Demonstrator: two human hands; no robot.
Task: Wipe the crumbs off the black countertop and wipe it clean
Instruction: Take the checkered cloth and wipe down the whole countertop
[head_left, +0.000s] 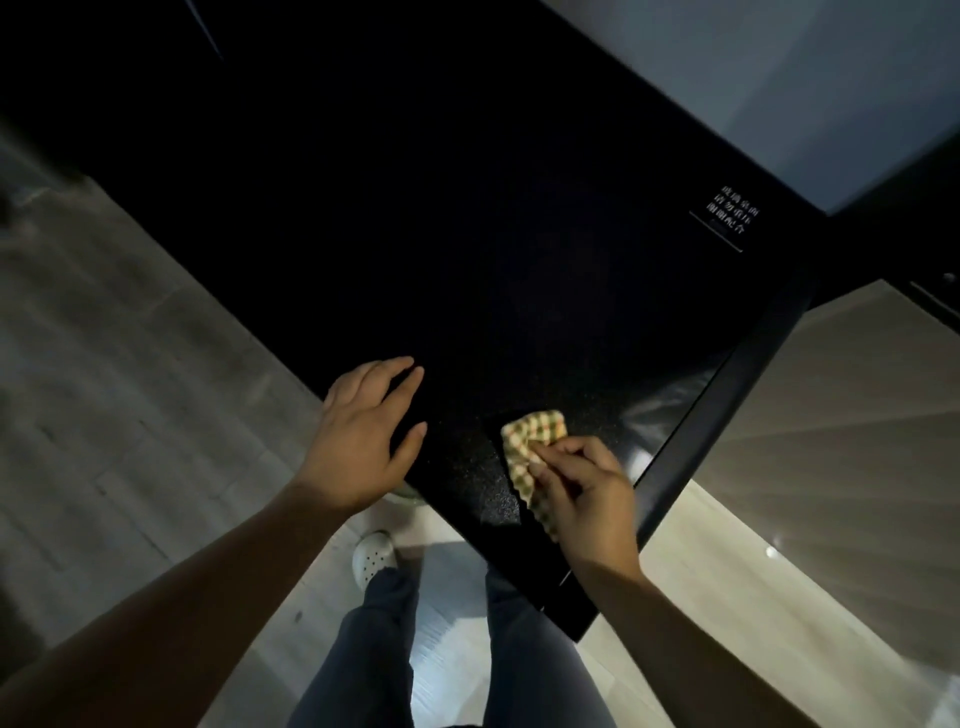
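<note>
The black countertop (493, 249) fills the middle of the head view, dark and glossy, with fine pale specks near its front corner. My right hand (582, 488) pinches a yellow checked cloth (532, 439) and holds it down on the counter near the front right edge. My left hand (363, 436) rests at the front left edge with its fingers straight and spread, holding nothing.
A small white printed label (732, 213) sits at the counter's far right. A dark raised rim (727, 400) runs along the right side. Pale floor (130, 389) lies on both sides, and my legs and a white shoe (374, 556) show below.
</note>
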